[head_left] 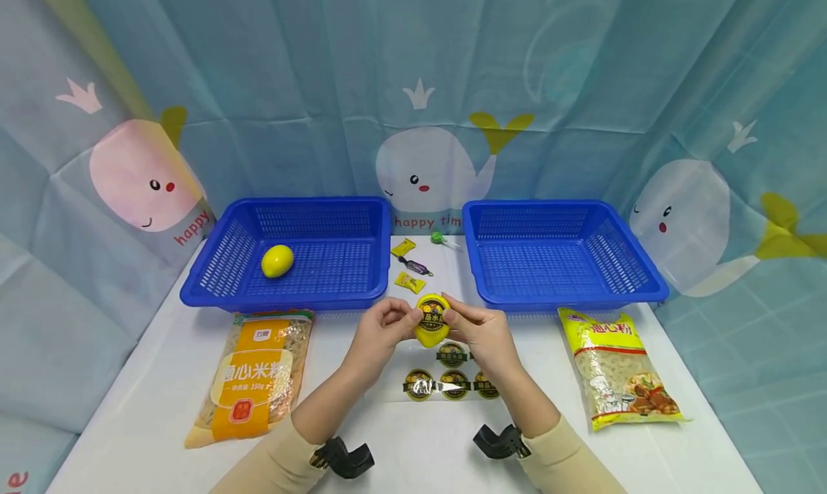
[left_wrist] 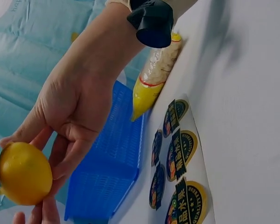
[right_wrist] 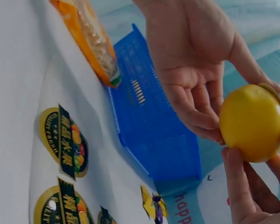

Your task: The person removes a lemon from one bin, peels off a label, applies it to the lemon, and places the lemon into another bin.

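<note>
Both hands hold a yellow lemon (head_left: 425,340) over the middle of the table. A round black-and-gold label (head_left: 433,314) with a banner lies on its upper face. My left hand (head_left: 382,327) grips the lemon's left side, thumb at the label's edge; my right hand (head_left: 486,336) grips the right side, thumb on the label. In the left wrist view the lemon (left_wrist: 25,172) shows its plain side against the right hand (left_wrist: 77,107). The right wrist view shows the lemon (right_wrist: 252,123) with the left hand (right_wrist: 191,70) behind it. Beneath lies a sheet of matching stickers (head_left: 455,384).
A blue basket (head_left: 284,298) at back left contains another lemon (head_left: 277,261); a second blue basket (head_left: 568,296) stands at back right. Wrapped candies (head_left: 410,282) and a green lollipop (head_left: 437,238) lie between them. Pasta bags, one orange (head_left: 252,379), one yellow (head_left: 620,368), flank the hands.
</note>
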Tool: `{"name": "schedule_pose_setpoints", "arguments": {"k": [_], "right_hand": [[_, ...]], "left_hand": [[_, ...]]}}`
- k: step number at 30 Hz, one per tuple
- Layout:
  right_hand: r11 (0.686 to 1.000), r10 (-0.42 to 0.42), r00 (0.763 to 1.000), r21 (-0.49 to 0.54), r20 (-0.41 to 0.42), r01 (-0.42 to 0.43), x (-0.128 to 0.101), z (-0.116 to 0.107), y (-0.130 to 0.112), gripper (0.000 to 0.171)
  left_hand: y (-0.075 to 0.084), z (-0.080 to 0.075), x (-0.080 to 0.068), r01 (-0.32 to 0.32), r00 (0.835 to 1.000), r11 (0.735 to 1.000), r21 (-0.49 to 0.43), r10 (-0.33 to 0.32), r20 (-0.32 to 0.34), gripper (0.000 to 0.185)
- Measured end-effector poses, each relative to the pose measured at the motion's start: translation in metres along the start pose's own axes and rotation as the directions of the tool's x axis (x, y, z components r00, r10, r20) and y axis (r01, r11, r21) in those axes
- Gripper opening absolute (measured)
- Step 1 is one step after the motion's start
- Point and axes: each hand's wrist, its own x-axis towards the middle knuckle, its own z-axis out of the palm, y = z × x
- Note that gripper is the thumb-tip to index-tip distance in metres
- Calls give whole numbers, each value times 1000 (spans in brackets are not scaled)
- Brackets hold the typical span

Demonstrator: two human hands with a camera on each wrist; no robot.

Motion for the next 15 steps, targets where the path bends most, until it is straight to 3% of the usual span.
{"name": "schedule_pose_setpoints", "arguments": {"k": [4,8,12,15], "right_hand": [[998,-28,1000,-61,-4,28,-1,-2,0,42],[980,-165,986,-115,-1,164,0,-16,-11,38],[937,-312,949,-185,-53,298,3,-51,-32,34],[910,-337,935,-296,-114,292,4,-85,-49,39]], "left_hand": [[-1,2,-1,23,1000,1000,9,-23,6,41],[-1,4,-1,23,1000,999,49,-23,-3,43],[0,5,0,18,1000,998,60,-17,-14,41],[0,5,1,19,1000,998,57,-18,-15,39]]}}
